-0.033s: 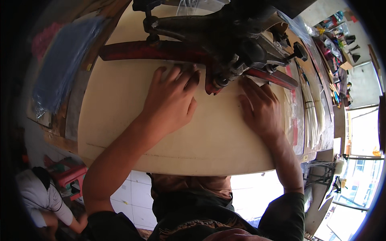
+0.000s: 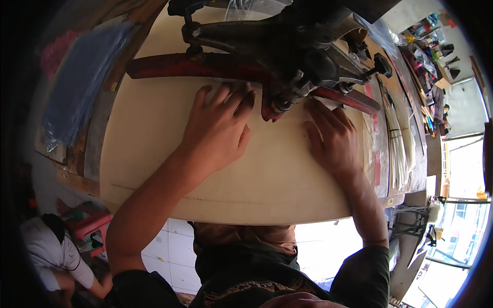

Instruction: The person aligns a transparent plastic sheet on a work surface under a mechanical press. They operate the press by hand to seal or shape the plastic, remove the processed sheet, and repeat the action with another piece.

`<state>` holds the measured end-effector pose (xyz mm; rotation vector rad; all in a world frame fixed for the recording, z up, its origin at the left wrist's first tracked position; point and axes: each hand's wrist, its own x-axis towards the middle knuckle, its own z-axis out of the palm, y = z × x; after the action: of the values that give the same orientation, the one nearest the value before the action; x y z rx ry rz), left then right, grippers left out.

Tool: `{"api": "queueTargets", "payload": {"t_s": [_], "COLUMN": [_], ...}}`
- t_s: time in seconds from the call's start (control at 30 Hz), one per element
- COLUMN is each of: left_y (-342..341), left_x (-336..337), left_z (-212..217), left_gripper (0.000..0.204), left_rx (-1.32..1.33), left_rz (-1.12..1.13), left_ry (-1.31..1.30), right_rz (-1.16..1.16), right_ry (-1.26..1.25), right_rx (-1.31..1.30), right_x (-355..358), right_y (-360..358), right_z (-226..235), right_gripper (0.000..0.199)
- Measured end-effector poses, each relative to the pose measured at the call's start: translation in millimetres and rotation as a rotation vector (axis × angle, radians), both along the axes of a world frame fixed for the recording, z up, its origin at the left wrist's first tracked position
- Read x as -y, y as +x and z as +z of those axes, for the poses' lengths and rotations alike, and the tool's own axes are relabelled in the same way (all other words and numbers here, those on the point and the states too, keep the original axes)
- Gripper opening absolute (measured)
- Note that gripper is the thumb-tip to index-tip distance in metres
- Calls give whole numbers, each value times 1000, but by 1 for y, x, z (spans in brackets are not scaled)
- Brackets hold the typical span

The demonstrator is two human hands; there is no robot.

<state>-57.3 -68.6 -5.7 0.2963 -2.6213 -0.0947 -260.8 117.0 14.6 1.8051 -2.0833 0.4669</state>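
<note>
A black metal machine [image 2: 241, 38] with knobs and jointed arms stands over a pale board [image 2: 169, 123]. Its red bar [image 2: 169, 65] runs across the board, with a short red tongue pointing toward me in the middle. My left hand [image 2: 218, 120] rests on the board, fingers apart and slightly bent, tips at the bar's near edge left of the tongue. To the right of the tongue, my right hand [image 2: 334, 134] lies with fingers stretched toward the bar. A thin clear edge, perhaps plastic film, shows by the fingertips; most of it is hidden under the bar.
Blue plastic-wrapped sheets [image 2: 84, 87] lie at the far left. Pale strips [image 2: 398, 133] in a bundle and clear plastic lie to the right. A red stool [image 2: 90, 226] and a crouching person [image 2: 56, 251] are at lower left. Cluttered shelves [image 2: 426, 77] line the right.
</note>
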Motion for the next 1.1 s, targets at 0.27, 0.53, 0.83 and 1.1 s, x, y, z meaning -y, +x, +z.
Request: {"api": "queueTargets", "payload": {"t_s": [0.27,0.53,0.83,1.1], "left_y": [3,2,0,-1], "left_x": [1,0,-1,-3], "left_z": [1,1,-7,-10], "left_gripper": [48,47,47,48], "left_rx": [7,-1,-29,-53], "left_rz": [-17,-14,7,29], "left_ry": [18,19,-2,-24], "right_rz": [9,3,1,13], "right_ry": [9,17,38,48], "right_rx": [43,4,-17,-39], "right_x": [2,2,3,5], "right_y": [2,4,5,5], "right_z": [2,3,2,1], "right_gripper": [39,38,38,38]}}
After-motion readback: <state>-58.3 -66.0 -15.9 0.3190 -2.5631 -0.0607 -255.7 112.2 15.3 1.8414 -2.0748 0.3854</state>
